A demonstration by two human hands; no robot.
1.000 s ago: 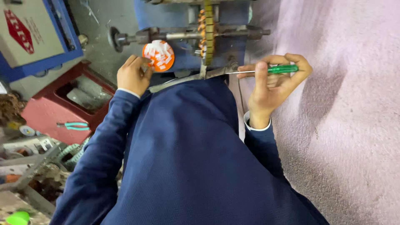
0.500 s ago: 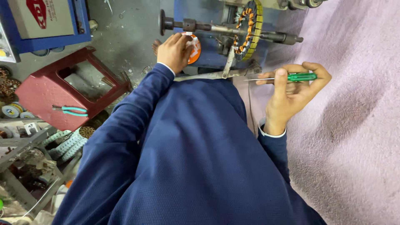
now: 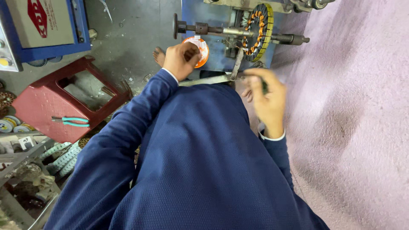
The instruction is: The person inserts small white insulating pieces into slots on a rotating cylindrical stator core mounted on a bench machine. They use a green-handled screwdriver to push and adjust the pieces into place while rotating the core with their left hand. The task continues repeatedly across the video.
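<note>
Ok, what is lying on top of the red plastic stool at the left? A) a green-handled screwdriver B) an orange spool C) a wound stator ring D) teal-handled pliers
D: the teal-handled pliers lie on the red stool, while the orange spool is in the left hand up by the machine.

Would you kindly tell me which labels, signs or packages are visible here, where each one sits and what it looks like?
Panel sign: top left, on the blue-framed machine; a beige rectangle with a red diamond-shaped emblem.
Spool label: on the round orange and white spool under the left hand; a small white patch, partly covered.
Small tag: far left on the cluttered shelf; a little white card, too small to make out further.
</note>
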